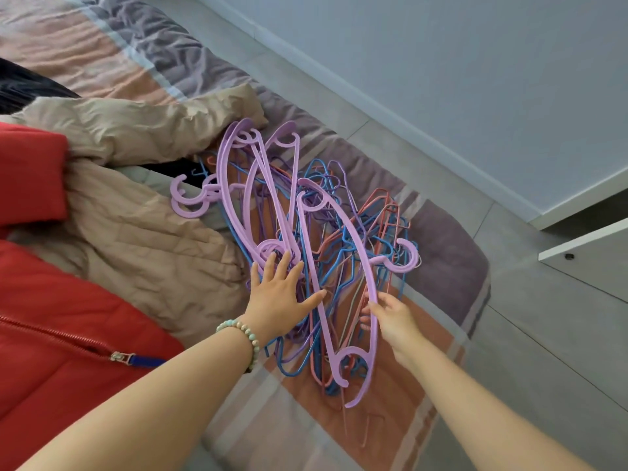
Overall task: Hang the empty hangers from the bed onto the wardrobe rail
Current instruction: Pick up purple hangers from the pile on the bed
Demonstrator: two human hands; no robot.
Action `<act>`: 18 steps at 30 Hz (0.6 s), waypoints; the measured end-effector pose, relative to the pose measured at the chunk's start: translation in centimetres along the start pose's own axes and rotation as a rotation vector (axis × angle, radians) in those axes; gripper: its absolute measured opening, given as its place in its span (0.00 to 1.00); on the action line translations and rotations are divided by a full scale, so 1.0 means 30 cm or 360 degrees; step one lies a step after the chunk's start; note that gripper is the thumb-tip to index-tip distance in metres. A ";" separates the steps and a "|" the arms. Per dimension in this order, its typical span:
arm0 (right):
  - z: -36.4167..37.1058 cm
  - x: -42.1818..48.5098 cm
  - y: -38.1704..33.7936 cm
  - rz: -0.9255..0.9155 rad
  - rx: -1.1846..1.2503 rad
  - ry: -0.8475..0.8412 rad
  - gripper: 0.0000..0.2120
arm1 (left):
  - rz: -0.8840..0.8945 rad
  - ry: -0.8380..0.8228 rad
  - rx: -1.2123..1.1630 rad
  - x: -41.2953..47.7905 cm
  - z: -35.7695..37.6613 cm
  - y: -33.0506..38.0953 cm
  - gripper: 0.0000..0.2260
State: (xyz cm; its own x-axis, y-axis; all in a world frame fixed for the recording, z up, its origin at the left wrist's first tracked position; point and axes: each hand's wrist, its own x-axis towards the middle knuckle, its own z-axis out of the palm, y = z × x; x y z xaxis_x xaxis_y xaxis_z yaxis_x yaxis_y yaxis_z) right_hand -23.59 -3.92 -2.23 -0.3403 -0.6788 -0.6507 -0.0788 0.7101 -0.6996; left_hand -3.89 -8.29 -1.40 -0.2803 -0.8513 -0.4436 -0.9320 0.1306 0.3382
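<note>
The left hand (277,294), spread flat, is pinning the hanger pile (306,253). The right hand (390,317), at its four o'clock, is pinching a lilac hanger (365,263), best lifting slowly, unsnagging hooks.

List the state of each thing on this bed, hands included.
Hanger pile, tangled, lying on the bed.
Lilac hanger, on top of the pile, pinched by the right hand.
Left hand, fingers straight, resting on the pile.
Right hand, pinching the lilac hanger.
Red jacket, lying flat.
Beige jacket, crumpled.
</note>
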 end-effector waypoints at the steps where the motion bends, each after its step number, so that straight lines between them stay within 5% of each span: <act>1: -0.004 -0.013 -0.009 -0.0036 0.0056 -0.0007 0.10 | -0.0009 -0.0002 0.0007 0.000 -0.005 0.001 0.36; 7: -0.042 -0.107 -0.101 -0.0196 0.0456 -0.0089 0.09 | 0.0017 0.0143 -0.0248 -0.044 -0.024 0.072 0.32; 13: -0.124 -0.226 -0.253 -0.0301 0.1003 -0.0146 0.08 | 0.0094 0.0395 -0.1572 -0.085 -0.127 0.271 0.07; 18: -0.277 -0.398 -0.407 -0.0305 0.1213 -0.0493 0.12 | 0.0160 0.0447 -0.1987 -0.146 -0.335 0.443 0.06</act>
State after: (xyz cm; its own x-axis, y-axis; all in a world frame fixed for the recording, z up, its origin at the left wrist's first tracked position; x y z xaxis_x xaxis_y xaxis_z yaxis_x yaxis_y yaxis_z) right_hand -26.36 -2.92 16.54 -0.1042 -0.8743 -0.4741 0.5827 0.3326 -0.7415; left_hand -12.72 -7.92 13.38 -0.1362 -0.9629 -0.2331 -0.0203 -0.2325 0.9724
